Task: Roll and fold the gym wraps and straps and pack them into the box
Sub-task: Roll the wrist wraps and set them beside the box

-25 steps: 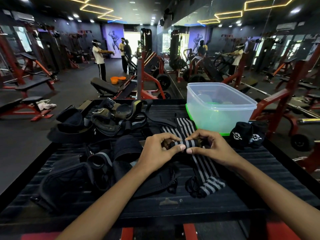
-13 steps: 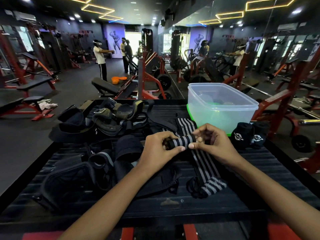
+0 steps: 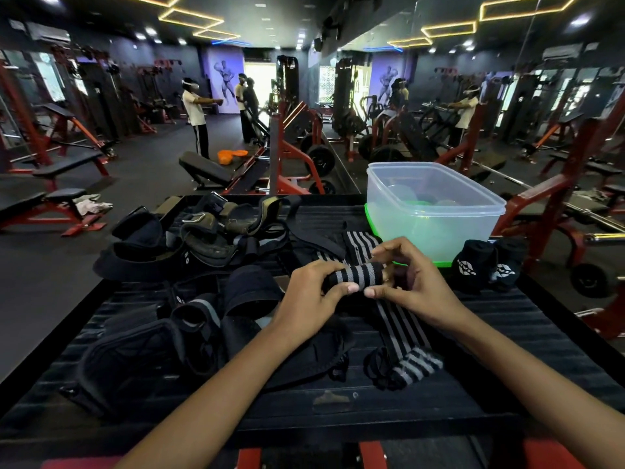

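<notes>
Striped wrap (image 3: 356, 275): part rolled, held just above the black table (image 3: 507, 336), its loose tail trailing toward me. My left hand (image 3: 309, 297) and right hand (image 3: 411, 286) each pinch one end of the roll. Clear box (image 3: 436, 211) just beyond, apparently nearly empty. Two rolled black wraps (image 3: 487, 269) beside it; unsorted straps (image 3: 189, 262) left.
</notes>
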Tool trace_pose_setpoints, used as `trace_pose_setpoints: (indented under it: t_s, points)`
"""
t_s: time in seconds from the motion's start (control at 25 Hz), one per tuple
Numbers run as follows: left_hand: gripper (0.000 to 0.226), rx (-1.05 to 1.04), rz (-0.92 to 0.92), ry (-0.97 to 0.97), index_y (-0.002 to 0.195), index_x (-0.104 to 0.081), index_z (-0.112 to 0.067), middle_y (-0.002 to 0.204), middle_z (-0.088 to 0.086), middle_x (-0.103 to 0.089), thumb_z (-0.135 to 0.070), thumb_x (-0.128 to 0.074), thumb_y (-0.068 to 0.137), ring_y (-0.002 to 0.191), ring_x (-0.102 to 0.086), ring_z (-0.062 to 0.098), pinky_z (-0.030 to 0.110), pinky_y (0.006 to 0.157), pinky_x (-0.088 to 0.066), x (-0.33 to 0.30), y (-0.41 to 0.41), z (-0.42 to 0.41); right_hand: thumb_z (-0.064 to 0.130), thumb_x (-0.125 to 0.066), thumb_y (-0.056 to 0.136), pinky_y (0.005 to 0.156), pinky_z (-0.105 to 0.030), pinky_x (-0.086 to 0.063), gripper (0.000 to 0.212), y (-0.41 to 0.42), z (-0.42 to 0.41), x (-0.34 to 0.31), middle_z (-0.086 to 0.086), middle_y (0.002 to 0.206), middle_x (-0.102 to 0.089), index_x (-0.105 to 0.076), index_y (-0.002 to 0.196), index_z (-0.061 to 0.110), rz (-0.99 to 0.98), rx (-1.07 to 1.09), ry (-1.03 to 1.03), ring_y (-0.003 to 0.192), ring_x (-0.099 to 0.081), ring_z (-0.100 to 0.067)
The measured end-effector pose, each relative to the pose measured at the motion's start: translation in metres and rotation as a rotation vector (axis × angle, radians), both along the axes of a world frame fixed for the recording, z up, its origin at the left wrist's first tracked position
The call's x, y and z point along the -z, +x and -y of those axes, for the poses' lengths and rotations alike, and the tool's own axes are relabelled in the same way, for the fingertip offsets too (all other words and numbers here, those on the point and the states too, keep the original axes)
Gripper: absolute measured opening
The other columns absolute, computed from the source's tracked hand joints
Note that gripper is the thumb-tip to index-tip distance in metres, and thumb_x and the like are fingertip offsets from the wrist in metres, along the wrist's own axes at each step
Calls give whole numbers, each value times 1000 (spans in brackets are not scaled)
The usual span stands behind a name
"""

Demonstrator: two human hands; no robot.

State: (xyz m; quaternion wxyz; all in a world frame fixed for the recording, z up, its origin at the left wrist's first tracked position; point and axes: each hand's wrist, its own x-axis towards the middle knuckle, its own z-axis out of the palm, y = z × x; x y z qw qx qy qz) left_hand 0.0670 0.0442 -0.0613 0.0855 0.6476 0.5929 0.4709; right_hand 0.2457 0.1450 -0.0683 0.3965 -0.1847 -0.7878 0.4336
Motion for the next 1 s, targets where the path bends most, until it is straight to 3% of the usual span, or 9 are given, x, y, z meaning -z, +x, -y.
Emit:
trace_pose_setpoints:
  t_s: [0.08, 0.2, 0.28, 0.4, 0.52, 0.64, 0.72, 0.84, 1.0]
  points:
    - [29, 39, 5, -48, 111, -69, -11, 102, -1, -67, -25, -70, 85, 93, -61, 9, 12, 79, -43, 1, 0, -1, 24, -83, 71, 80, -49, -51, 38, 0, 0, 1, -4, 100, -66, -65, 104, 17, 29, -25, 77, 86, -61, -36]
    - [31, 44, -18, -40, 112, -68, -12, 103, -1, -66, -25, -72, 84, 95, -60, 9, 8, 78, -41, 2, 1, 0, 41, -83, 67, 78, -53, -50, 39, 1, 0, 0, -12, 92, -68, -71, 98, 21, -9, -20, 33, 79, -61, -40]
    - [35, 44, -22, 27, 110, -67, -14, 102, -2, -63, -20, -77, 77, 93, -58, 5, 6, 79, -39, 2, 1, 1, 36, -85, 67, 78, -51, -49, 36, 1, 0, -1, -18, 91, -68, -72, 96, 18, -11, -13, -5, 76, -60, -38]
    - [27, 48, 0, 82, 94, -64, -13, 94, -4, -63, -16, -80, 72, 83, -56, 4, 11, 70, -41, 0, 1, 3, 16, -83, 69, 82, -43, -50, 33, 1, 3, -4, -8, 91, -73, -71, 98, 9, 0, -40, -85, 80, -65, -22]
    - [23, 12, 56, 73, 88, -65, -14, 86, -6, -65, -21, -81, 73, 71, -55, 4, 14, 61, -41, 0, 1, 3, 28, -84, 70, 78, -54, -50, 38, 2, 3, -3, -3, 102, -71, -71, 103, 17, 12, -45, 1, 82, -63, -43]
    - [21, 12, 74, 58, 88, -67, -15, 77, -8, -64, -24, -81, 74, 63, -53, 2, 11, 58, -39, 0, 2, 4, 35, -84, 66, 76, -54, -48, 38, 3, 0, -2, -17, 99, -68, -73, 101, 23, 6, -36, 10, 80, -56, -53]
    - [21, 23, 78, 70, 90, -68, -16, 81, -9, -66, -24, -81, 75, 69, -58, 2, 10, 62, -42, 0, 2, 4, 40, -84, 67, 77, -46, -46, 38, 4, -1, -3, -25, 91, -67, -74, 100, 25, 19, -28, -2, 75, -58, -43]
    - [20, 42, 138, 89, 89, -70, -17, 87, -8, -69, -21, -82, 73, 79, -63, 5, 18, 70, -49, 0, 0, 3, 39, -83, 69, 76, -34, -46, 35, 5, 2, -5, -16, 85, -70, -75, 99, 23, 32, -36, -19, 77, -59, -22]
    - [18, 18, 209, 34, 87, -71, -21, 80, -6, -71, -23, -82, 73, 71, -64, 11, 28, 67, -52, -1, 1, 4, 13, -79, 71, 84, -21, -51, 34, 3, 6, -8, -3, 99, -74, -71, 103, 9, 9, -60, -25, 94, -68, -11]
